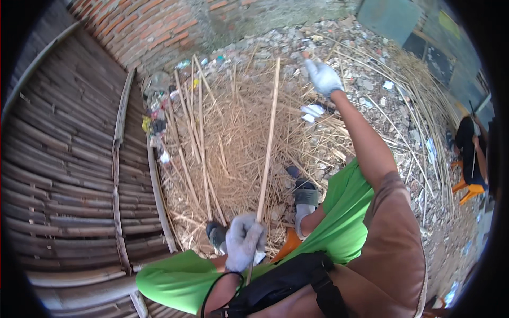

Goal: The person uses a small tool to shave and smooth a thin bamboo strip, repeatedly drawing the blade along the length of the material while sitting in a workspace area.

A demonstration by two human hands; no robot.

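A long, thin bamboo strip (268,140) runs almost straight up the middle of the view, from about 6 o'clock, near the person's lap, to about 12 o'clock, where its far tip reaches over a heap of dry shavings. The left hand (244,241), in a pale grey work glove, is clenched around the lower end of the strip at 6 o'clock, fingers wrapped fully round it. The right hand (323,78), also in a pale glove, is stretched far out at about 1 o'clock, well apart from the strip; at this distance I cannot tell whether its fingers are closed or loose, though something small and dark may project from the fist.

The person sits with knees apart in bright green trousers (344,212), feet in grey sandals (306,199) planted on the ground at about 5 and 6 o'clock of centre. A black strap bag (281,286) lies across the lap at the bottom edge.

Beneath the strip, a pile of straw-coloured shavings (238,138) covers the ground, with several more split bamboo lengths (199,132) lying across it at 10 to 11 o'clock. At 9 o'clock, filling the left side, stands a panel of weathered bamboo slats (63,159). A red brick wall (154,26) rises at 11 o'clock. At 2 o'clock, long curved canes (419,100) arc over rubble-strewn ground. At 3 o'clock, near the rim, another person in dark clothing (469,143) sits on an orange plastic stool (466,191).
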